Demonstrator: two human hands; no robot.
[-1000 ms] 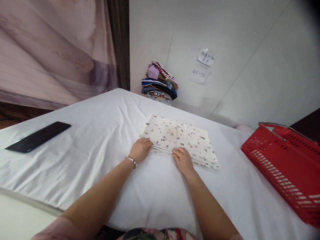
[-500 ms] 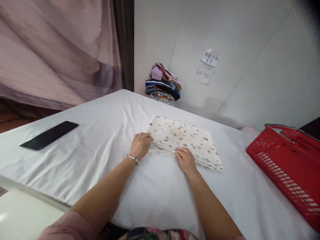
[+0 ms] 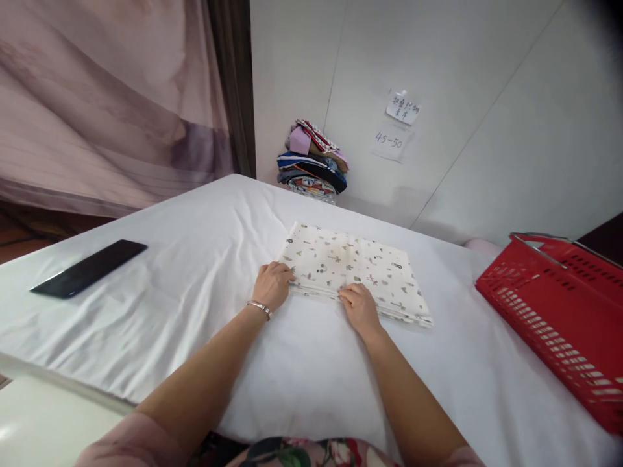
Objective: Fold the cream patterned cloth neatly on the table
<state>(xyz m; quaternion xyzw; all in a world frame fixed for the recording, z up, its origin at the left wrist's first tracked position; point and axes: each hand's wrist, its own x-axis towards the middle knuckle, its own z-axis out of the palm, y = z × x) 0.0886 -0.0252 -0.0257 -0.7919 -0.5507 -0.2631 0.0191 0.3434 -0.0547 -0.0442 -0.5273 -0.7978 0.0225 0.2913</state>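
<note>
"How many bare hands were there?"
"Two: one left hand (image 3: 273, 285) and one right hand (image 3: 360, 308)."
"Was there more than one folded cream cloth with small printed motifs (image 3: 348, 263)?"
"Just one. Its layers were too fine to count."
"And baskets?"
"One red perforated plastic basket (image 3: 559, 311), plus one flat, glossy black rectangular slab (image 3: 92, 269)."
"Jewellery?"
"One silver-coloured bracelet (image 3: 260, 308)."
"How many piles?"
"One multicoloured stack of folded fabrics (image 3: 311, 162); I couldn't count its pieces for certain."
"Papers?"
"Two white handwritten paper notes (image 3: 390, 141)."
"Anything larger?"
"One white-draped worktop (image 3: 302, 363) and one pale pink hanging drape (image 3: 111, 104)."
</note>
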